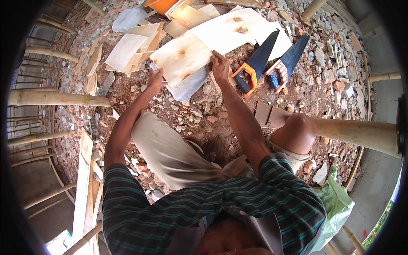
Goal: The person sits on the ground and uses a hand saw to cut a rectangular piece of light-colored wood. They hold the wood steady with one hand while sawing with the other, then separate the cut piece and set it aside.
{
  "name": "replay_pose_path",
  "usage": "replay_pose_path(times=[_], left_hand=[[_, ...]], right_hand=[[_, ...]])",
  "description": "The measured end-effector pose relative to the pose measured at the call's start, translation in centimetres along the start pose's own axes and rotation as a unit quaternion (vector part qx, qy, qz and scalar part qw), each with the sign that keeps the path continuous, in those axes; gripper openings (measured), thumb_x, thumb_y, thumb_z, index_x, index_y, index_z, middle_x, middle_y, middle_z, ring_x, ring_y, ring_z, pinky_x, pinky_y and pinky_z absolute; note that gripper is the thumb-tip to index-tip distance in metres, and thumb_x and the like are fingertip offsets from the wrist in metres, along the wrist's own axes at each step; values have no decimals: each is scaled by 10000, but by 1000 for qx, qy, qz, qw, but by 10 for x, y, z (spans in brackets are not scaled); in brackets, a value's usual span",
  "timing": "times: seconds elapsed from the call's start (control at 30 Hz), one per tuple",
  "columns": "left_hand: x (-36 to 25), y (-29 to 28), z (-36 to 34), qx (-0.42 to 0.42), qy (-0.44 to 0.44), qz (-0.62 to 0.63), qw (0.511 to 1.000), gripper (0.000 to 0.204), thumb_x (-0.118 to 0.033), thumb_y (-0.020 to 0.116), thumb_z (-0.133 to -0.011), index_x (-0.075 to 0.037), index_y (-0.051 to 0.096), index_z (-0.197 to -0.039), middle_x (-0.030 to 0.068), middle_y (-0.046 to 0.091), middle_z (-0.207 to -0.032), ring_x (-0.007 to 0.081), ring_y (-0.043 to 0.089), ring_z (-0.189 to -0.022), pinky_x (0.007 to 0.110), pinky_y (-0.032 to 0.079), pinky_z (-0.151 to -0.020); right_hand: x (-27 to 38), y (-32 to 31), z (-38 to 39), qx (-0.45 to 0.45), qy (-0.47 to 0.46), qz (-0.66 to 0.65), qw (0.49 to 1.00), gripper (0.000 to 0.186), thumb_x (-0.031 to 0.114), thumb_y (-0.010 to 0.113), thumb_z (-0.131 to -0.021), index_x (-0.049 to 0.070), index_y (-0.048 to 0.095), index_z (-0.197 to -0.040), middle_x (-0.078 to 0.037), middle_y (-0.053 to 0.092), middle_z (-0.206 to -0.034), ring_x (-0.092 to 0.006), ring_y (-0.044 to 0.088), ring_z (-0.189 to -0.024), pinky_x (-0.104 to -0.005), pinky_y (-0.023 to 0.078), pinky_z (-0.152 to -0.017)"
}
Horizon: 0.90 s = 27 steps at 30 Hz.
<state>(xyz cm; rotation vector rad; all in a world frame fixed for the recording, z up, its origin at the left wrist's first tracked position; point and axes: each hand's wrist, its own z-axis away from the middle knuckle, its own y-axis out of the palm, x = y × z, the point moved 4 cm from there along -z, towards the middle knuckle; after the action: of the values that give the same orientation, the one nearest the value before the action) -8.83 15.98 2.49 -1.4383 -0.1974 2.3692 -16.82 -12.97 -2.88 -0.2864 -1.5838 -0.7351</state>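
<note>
A pale plywood piece [182, 56] with brown knots lies tilted in front of me, over a grey sheet [190, 86]. My left hand [156, 79] pinches its near left corner, and my right hand [220, 68] grips its right edge with the thumb side up. Beyond it, touching or overlapping, stretches a longer plywood sheet [238, 26] with two dark knots. To the right of my right hand lies a handsaw [255, 63] with an orange and black handle. Beside that rests a second handsaw [288, 63], its handle patterned in red, white and blue.
Stacked plywood offcuts [131, 51] lie at the far left, near a clear plastic bag [128, 20] and an orange container [162, 5]. Broken brick covers the ground. Bamboo poles [59, 98] stand at the left, another pole [352, 131] at my right knee. A green bag [335, 204] sits behind right.
</note>
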Motion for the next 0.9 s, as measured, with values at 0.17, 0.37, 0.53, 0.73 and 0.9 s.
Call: replay_pose_path(times=[0.17, 0.37, 0.53, 0.73, 0.9], left_hand=[[-3, 0, 0, 0, -7, 22, 1000, 298, -218, 565, -986, 16, 627, -1160, 75, 635, -929, 204, 646, -736, 437, 617, -691], [-5, -8, -14, -120, 106, -235, 959, 338, -198, 639, -906, 28, 598, -1153, 137, 680, -1024, 300, 683, -873, 478, 562, -735], [-26, 14, 14, -297, 282, -544, 732, 790, -39, 626, -805, -29, 276, -1513, 266, 398, -1470, 365, 417, -1358, 420, 357, -1114], [-64, 61, 17, -8, 272, -493, 827, 656, -75, 552, -840, -12, 342, -1459, 311, 423, -1382, 452, 447, -1280, 456, 381, -1088], [-75, 108, -1, -179, 82, -409, 891, 739, -509, 481, -949, -36, 271, -1477, 318, 403, -1302, 470, 407, -1247, 617, 322, -1026]], right_hand=[[14, 3, 2, 12, 15, -38, 999, 445, 109, 607, -921, -121, 538, -1295, -135, 672, -763, -147, 602, -504, -264, 523, -457], [19, 6, 2, -35, 74, -14, 997, 451, 82, 562, -847, -100, 566, -1261, -144, 669, -748, -174, 616, -544, -291, 508, -514], [26, 7, 2, -44, 11, 35, 998, 473, 82, 557, -841, -77, 554, -1286, -149, 679, -778, -172, 638, -647, -307, 519, -581], [27, 10, 2, -30, -29, 67, 997, 545, 103, 579, -857, -86, 469, -1356, -152, 674, -770, -177, 642, -676, -309, 522, -594], [39, 5, 10, 14, 17, 105, 994, 691, 168, 615, -891, -68, 317, -1468, -161, 671, -769, -205, 634, -681, -332, 517, -620]])
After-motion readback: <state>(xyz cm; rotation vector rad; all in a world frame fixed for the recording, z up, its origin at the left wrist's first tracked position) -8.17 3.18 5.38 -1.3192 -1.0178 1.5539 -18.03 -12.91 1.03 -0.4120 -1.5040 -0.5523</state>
